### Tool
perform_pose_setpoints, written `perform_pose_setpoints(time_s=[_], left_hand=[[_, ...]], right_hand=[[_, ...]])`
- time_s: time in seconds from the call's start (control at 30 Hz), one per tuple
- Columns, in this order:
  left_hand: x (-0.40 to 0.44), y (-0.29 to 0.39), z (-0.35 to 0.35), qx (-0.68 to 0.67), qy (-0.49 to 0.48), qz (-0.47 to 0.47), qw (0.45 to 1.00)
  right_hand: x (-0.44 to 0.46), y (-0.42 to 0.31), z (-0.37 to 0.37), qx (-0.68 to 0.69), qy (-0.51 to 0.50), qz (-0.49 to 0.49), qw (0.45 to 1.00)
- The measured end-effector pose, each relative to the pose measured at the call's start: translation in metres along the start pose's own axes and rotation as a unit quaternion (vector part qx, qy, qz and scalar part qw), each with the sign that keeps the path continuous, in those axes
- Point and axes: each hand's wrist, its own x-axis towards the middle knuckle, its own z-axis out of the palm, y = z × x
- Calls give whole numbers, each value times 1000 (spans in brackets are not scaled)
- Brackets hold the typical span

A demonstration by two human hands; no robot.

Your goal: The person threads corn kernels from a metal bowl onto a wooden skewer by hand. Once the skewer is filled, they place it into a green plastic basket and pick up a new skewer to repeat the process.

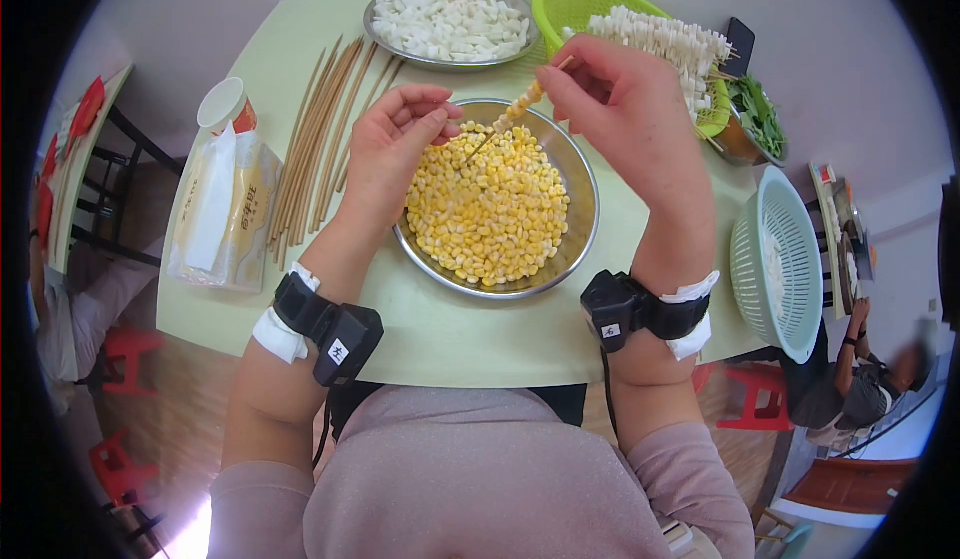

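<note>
My right hand pinches a thin skewer threaded with yellow corn kernels along its upper part. The skewer slants down to the left, its bare tip over a steel bowl. Loose corn kernels fill much of that bowl. At the bowl's upper left rim is my left hand, fingers curled and thumb against the forefinger. What lies between its fingertips, if anything, is too small to make out. The left fingertips are apart from the threaded kernels.
Bare wooden sticks lie left of the bowl, beside a tissue pack and paper cup. Behind stand a dish of white pieces and a green basket with white skewers. A pale basket sits right.
</note>
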Motion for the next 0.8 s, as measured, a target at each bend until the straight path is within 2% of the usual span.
perform_pose_setpoints(time_s=[0.07, 0.13, 0.17, 0.27, 0.5, 0.57, 0.8], left_hand=[[-1, 1, 0, 0, 2, 0, 1000], [0, 4, 1, 14, 17, -4, 1000], [0, 3, 0, 13, 16, -1, 1000], [1, 1, 0, 7, 19, 13, 1000], [0, 7, 4, -2, -19, 14, 1000], [-1, 8, 3, -55, -50, 1, 997], [-1, 8, -2, -127, -47, -15, 991]], right_hand=[[0, 5, -7, 0, -13, 14, 1000], [0, 7, -16, 93, 4, 63, 994], [0, 8, -21, 92, 5, 60, 994], [-1, 9, -40, 136, 52, 100, 984], [-8, 12, -67, 191, 125, 90, 969], [-8, 10, -65, 199, 129, 86, 968], [-6, 8, -61, 231, 134, 68, 961]])
